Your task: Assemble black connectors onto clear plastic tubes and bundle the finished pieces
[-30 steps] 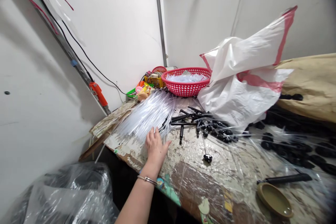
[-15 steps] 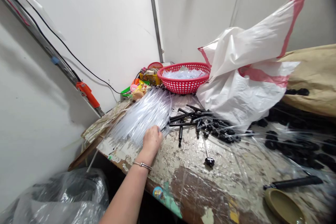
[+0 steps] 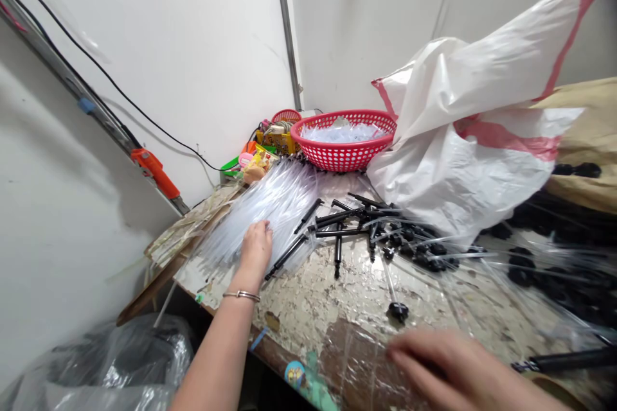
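My left hand (image 3: pixel 257 247), with a metal bracelet at its wrist, rests at the pile of thin clear plastic tubes (image 3: pixel 226 221). Its fingers are curled; what they hold, if anything, is hidden. Just right of it lie two black rods (image 3: pixel 286 257) on the tubes. My right hand (image 3: pixel 443 359) is at the lower right above the table, smeared by motion, so its grip is unclear. In front of it lies a clear tube with a black cap (image 3: pixel 398 312). More black rods (image 3: pixel 342 232) and capped tubes are heaped at the middle.
A red basket (image 3: pixel 344 157) with clear pieces stands at the back. Beside it, a white sack (image 3: pixel 448 135) with red edging slumps over the worn table (image 3: pixel 308 298). An orange electric screwdriver (image 3: pixel 154 172) hangs at left. Black parts (image 3: pixel 573 282) cover the right side.
My left hand has moved left over the tubes, and the two black rods beside it now show fully. My right hand has come into view at the lower right.
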Demonstrator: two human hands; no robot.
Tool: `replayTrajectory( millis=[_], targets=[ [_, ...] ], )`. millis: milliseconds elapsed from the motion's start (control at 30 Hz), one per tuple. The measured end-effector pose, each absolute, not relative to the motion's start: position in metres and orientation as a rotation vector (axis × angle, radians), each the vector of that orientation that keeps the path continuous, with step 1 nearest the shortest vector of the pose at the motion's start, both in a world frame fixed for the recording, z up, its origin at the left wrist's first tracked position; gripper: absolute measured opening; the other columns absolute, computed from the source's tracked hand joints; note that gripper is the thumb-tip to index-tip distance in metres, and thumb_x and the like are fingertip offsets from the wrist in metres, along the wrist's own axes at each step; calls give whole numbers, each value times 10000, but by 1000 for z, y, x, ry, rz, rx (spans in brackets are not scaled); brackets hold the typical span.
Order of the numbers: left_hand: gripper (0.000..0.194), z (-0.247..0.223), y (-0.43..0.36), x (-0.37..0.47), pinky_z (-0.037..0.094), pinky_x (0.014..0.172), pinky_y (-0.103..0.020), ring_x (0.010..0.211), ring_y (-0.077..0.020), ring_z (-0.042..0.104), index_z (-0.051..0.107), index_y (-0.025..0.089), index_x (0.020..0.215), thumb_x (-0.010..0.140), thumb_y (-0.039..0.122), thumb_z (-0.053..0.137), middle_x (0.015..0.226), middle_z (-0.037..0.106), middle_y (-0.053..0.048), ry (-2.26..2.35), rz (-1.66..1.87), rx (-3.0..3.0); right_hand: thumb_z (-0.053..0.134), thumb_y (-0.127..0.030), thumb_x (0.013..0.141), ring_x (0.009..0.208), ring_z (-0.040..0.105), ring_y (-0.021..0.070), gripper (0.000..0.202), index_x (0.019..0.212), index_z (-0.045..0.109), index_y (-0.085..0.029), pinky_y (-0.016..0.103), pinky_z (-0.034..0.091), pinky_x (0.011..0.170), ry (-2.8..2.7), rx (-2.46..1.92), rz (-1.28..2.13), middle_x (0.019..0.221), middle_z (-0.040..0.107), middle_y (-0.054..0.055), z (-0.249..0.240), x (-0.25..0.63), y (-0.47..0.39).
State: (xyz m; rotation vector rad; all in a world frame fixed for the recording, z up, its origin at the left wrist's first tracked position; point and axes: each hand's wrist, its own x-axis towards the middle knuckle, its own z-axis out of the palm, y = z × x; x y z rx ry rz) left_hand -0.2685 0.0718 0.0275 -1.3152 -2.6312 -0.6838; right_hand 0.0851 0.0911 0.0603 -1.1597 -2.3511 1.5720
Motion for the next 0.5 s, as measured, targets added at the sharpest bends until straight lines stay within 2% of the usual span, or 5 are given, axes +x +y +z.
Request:
replayTrajectory(
  millis=[133, 233, 300, 400, 500],
  targets=[
    [336, 19, 65, -261, 396, 953, -359, 1059, -248, 542, 558, 134, 1109, 776, 138, 520, 1070, 599, -131, -2522, -745, -1293, 456, -205, 841, 921, 578, 190, 241, 913, 683, -161, 286, 413, 848, -2880, -802, 803, 914, 650, 69, 73, -27, 146],
    [318, 15, 60, -256, 405, 945, -387, 1051, -260, 524, 597, 146, 1055, 741, 124, 550, 1064, 567, -123, -2449, -781, -1268, 470, -194, 818, 1087, 501, 258, 273, 1024, 637, -126, 363, 371, 906, -2876, -927, 635, 1116, 592, 135, 71, -97, 170],
    [223, 12, 58, -255, 407, 933, -416, 1032, -269, 520, 668, 178, 878, 720, 88, 540, 1051, 555, -111, -2413, -786, -1287, 486, -271, 815, 1105, 483, 304, 321, 1076, 606, -128, 440, 359, 900, -2852, -1065, 553, 1151, 568, 170, 62, -126, 179],
    [293, 8, 55, -255, 397, 935, -438, 1019, -270, 523, 704, 224, 647, 692, 22, 496, 1033, 571, -89, -2373, -775, -1403, 516, -405, 787, 1105, 478, 329, 458, 1184, 538, -178, 521, 301, 925, -2823, -1153, 457, 1173, 552, 166, 45, -144, 188],
    [295, 4, 53, -255, 409, 915, -452, 1007, -281, 541, 738, 242, 692, 719, 68, 501, 1037, 604, -97, -2344, -765, -1538, 497, -362, 796, 1106, 474, 299, 452, 1232, 493, -246, 521, 255, 955, -2814, -1108, 365, 1199, 534, 118, 34, -142, 194]
  ],
)
